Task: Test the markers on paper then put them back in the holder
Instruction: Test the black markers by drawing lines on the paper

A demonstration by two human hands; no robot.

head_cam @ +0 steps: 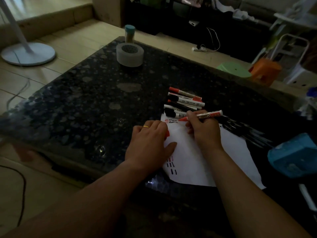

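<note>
Uncapped red marker (pixel 204 115), tip on paper (pixel 197 160)

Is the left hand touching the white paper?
Touching. The head view shows the left hand lying on the paper, thumb flat against it.

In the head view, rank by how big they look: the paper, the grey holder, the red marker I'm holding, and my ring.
1. paper, also nearest the camera
2. grey holder, farther off, so likely understated
3. red marker in the right hand
4. ring
</note>
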